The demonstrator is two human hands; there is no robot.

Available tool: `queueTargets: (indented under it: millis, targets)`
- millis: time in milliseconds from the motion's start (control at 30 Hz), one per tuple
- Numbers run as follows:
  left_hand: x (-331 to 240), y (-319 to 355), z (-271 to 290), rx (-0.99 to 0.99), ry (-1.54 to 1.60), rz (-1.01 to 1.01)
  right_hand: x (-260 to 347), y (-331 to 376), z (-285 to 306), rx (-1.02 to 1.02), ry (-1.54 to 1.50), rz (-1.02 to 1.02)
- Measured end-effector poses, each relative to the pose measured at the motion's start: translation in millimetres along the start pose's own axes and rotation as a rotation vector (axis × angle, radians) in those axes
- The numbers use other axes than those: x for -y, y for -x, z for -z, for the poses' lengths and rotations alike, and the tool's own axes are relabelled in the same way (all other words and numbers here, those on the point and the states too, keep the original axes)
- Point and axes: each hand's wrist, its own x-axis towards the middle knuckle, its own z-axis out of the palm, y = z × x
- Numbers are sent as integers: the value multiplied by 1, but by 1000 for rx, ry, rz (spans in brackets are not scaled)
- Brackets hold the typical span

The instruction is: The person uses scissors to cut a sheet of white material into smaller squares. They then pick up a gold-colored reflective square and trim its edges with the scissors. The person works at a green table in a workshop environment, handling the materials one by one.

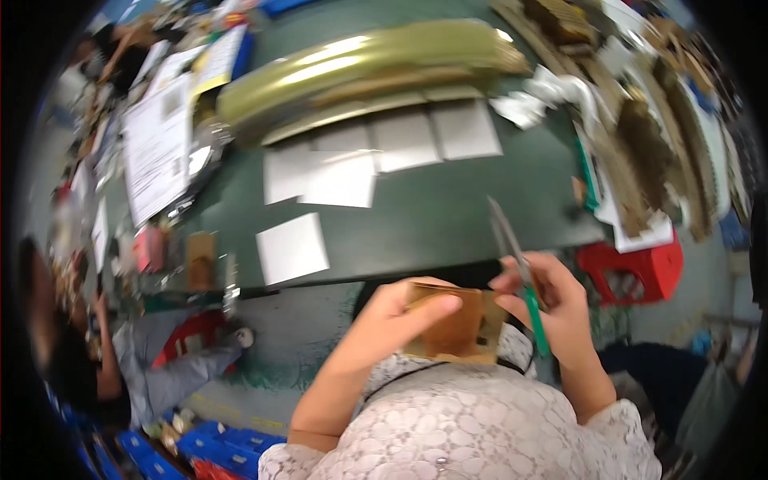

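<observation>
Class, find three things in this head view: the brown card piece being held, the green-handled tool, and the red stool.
brown card piece [452,324], head view, on its flat front face.
green-handled tool [534,320], head view, on the green handle.
red stool [640,268], head view, on its top.

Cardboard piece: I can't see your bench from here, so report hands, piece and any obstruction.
Left hand grips brown cardboard piece, thumb on top. Right hand holds green-handled blade tool at its right edge. Piece held off green table. Nothing between hands.
</observation>
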Motion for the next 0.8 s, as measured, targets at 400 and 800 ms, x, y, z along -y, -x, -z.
queueTargets:
  millis: [400, 800]
  targets:
    - [5, 7, 16, 161, -65, -58, -3, 3, -23, -235, 51, 37]
    - [-14, 16, 35, -113, 11, -100, 10, -9, -21, -293, -99, -35]
